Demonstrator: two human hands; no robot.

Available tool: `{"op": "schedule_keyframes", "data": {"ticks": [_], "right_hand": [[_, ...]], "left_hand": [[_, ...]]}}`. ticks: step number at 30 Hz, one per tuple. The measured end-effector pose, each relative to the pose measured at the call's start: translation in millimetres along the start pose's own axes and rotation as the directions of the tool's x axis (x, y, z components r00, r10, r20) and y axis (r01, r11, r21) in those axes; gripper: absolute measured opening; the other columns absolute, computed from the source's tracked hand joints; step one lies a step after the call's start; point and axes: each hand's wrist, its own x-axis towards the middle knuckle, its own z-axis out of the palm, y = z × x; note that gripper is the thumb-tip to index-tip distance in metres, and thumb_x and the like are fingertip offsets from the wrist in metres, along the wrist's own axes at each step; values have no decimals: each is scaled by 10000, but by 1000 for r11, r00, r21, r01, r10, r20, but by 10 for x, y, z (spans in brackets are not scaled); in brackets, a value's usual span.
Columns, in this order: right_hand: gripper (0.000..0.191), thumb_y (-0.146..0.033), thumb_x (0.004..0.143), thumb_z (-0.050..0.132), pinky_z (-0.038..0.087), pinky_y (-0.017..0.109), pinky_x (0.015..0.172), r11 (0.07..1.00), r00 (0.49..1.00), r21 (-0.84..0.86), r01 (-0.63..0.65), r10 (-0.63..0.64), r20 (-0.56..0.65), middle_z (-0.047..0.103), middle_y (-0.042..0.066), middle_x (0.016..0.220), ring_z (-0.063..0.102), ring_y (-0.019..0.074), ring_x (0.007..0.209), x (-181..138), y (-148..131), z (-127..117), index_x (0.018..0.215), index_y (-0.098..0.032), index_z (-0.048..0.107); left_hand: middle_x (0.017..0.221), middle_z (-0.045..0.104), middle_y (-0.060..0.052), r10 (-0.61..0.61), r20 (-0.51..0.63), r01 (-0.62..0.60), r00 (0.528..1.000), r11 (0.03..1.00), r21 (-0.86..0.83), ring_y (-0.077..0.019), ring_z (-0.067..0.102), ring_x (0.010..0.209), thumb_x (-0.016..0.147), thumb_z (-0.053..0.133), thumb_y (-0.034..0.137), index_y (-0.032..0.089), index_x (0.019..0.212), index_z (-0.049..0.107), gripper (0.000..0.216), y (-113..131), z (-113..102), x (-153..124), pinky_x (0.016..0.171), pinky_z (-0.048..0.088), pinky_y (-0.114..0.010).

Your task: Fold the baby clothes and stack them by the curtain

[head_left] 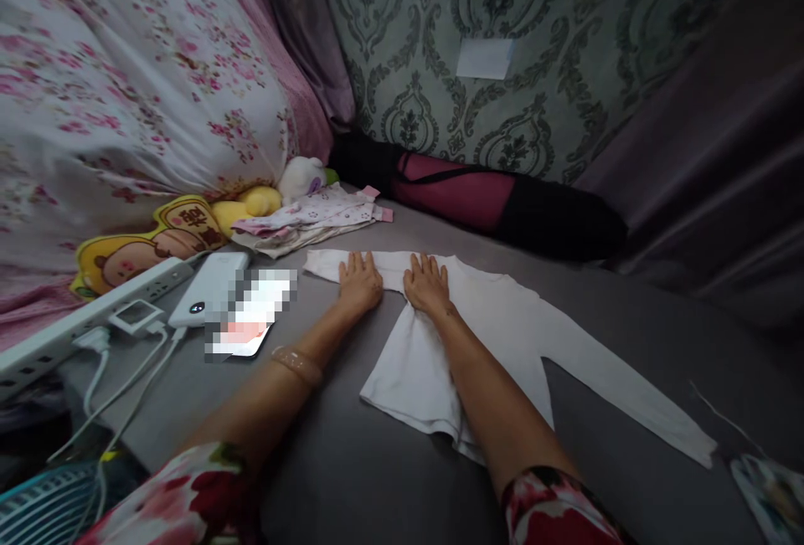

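A white long-sleeved shirt (496, 311) lies spread on the grey surface (327, 428), one sleeve stretched to the left and the other slanting down to the right. My left hand (361, 283) rests flat on the left sleeve near its cuff, fingers extended. Closer to the shoulder, my right hand (428, 284) presses flat on the same sleeve with its fingers stretched out. Fabric bunches in folds just below the right hand. My right forearm covers part of the shirt's body and hem.
Left of the shirt lie a blurred phone (251, 319), a white power bank (210, 285) and a power strip (94, 311) with cables. Folded patterned clothes (314, 218) sit beside plush toys (251, 203). A black and maroon long bag (465, 193) lies along the wall.
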Motion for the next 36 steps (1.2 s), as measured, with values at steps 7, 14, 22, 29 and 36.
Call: {"op": "schedule_keyframes", "data": {"ticks": [7,14,22,29,36], "right_hand": [[584,-369,992,208,77,496,1175,1000,999,-20,-6,6,37,182,85,1615,125,275,1478,-10,-10,-34,1542,-178,244],[534,-353,986,258,106,575,1141,1000,999,-14,19,-18,40,200,83,1609,144,320,1471,-12,-10,-56,1520,-337,277],[561,-517,975,241,68,690,1085,999,989,-12,-53,54,138,141,91,1620,85,365,1471,74,-114,-120,1517,-374,265],[573,-530,987,239,15,653,1119,996,999,76,-44,46,-29,195,95,1610,102,324,1474,-12,-143,-21,1496,-289,342],[568,-463,982,357,66,460,1199,926,996,376,17,-47,72,299,80,1577,215,205,1462,-186,98,-240,1475,-182,378]], "left_hand": [[1496,342,-294,-174,-104,174,979,985,-9,-387,299,1409,933,324,195,-31,1426,371,543,-252,-82,33,1119,246,-494],[1170,597,-160,138,-111,-148,984,985,-93,-299,508,1142,868,386,85,167,1126,617,356,-245,-133,46,950,408,-454],[1333,568,-118,226,-117,-240,967,963,-119,-280,474,1249,954,396,364,208,1261,605,402,-298,-60,59,1084,330,-456],[1526,389,-137,167,24,-166,986,986,-32,-361,298,1416,931,336,604,228,1439,448,642,-244,-103,-9,1132,191,-569],[1408,521,-138,191,-98,-203,977,969,-140,-279,430,1330,920,436,498,223,1260,593,464,-307,-82,3,1114,251,-520]]}}
